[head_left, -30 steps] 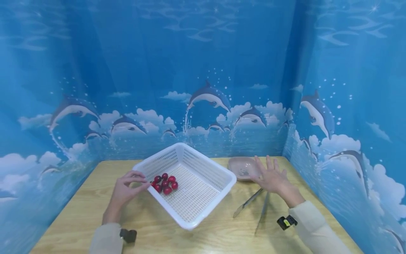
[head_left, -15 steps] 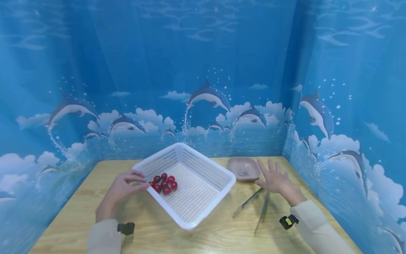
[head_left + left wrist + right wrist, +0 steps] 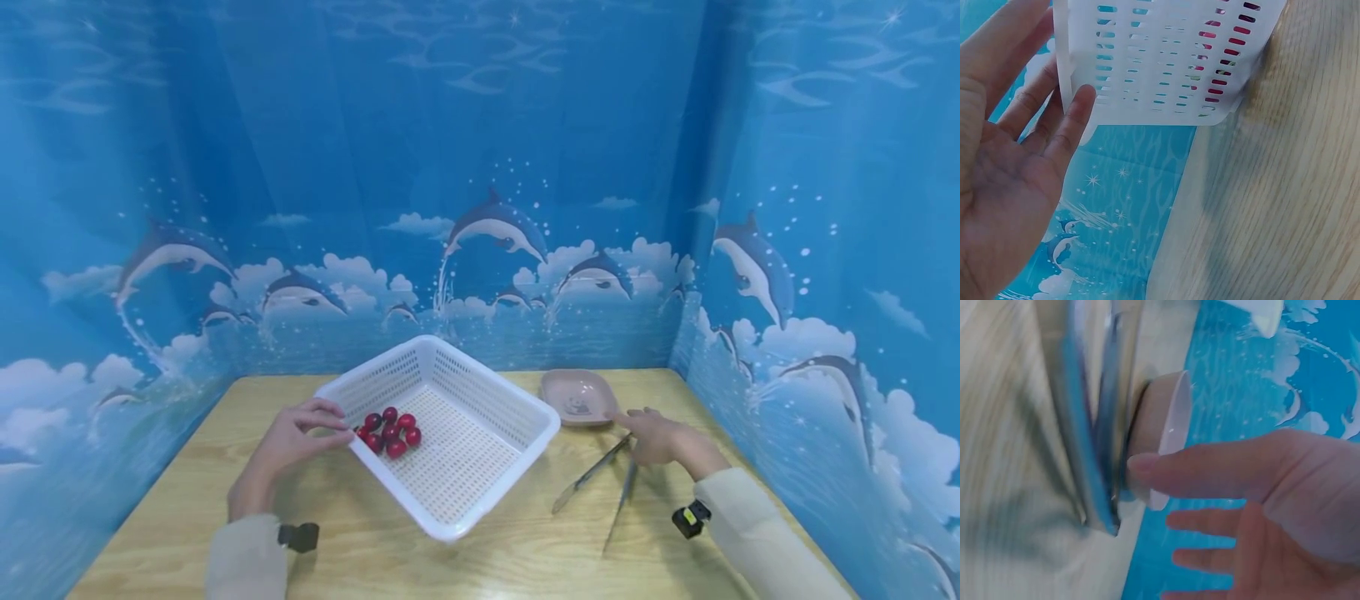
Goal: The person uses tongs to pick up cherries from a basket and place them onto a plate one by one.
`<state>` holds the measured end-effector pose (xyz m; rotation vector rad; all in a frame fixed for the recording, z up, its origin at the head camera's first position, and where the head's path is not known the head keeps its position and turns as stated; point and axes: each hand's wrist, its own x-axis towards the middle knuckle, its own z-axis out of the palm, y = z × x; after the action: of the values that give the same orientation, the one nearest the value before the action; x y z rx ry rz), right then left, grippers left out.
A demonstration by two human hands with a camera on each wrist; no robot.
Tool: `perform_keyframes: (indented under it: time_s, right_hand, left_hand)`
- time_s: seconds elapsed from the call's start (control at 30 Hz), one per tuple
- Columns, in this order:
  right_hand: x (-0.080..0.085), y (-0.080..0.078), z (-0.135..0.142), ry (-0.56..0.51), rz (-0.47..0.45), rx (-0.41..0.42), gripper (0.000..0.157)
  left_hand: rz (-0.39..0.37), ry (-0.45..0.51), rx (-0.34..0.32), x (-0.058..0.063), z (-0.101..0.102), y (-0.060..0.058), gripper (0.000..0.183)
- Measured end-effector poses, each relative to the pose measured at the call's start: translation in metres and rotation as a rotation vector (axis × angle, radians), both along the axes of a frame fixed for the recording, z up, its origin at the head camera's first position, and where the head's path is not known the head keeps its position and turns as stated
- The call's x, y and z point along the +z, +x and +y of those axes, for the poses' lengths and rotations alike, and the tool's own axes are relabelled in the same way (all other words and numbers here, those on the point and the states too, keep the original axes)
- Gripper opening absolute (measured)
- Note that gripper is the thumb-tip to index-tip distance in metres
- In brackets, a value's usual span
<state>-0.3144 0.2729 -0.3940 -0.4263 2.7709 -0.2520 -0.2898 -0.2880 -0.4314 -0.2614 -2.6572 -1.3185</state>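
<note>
My left hand (image 3: 296,446) grips the left corner of a white perforated plastic basket (image 3: 444,530), its fingertips at the rim. Several dark red cherries (image 3: 396,448) lie together inside, at the end nearest that hand. In the left wrist view, red shows through the slots of the basket wall (image 3: 1132,69). My right hand (image 3: 660,437) hovers over the joined end of metal tongs (image 3: 588,477), whose two arms spread toward me on the table. The right wrist view shows its thumb extended across the tongs (image 3: 1079,425), the other fingers straight and apart.
A small pinkish-beige square dish (image 3: 549,410) with a printed figure sits just beyond the tongs, right of the basket. The wooden table (image 3: 360,558) is enclosed at the back and sides by a blue dolphin-print curtain (image 3: 480,150).
My right hand has turned from palm-down with spread fingers and lowered toward the joined end of the tongs. The left hand remains at the basket corner; basket and cherries have not moved.
</note>
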Motion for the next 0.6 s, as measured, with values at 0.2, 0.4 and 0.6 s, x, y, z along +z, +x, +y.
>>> perform_keyframes:
  time_s: [0.2,0.4,0.6]
  right_hand:
    - [-0.013,-0.002,0.007,0.02,0.028,0.047,0.093]
    - [-0.019,-0.004,0.009,0.02,0.026,0.038,0.097]
    - [-0.027,-0.004,0.01,0.011,0.056,0.071,0.095]
  left_hand:
    - [0.025,-0.001,0.006,-0.003,-0.002,0.0,0.023]
    - [0.028,0.015,0.01,-0.005,-0.004,-0.001,0.024]
    - [0.044,0.039,-0.003,-0.006,-0.004,-0.002,0.023]
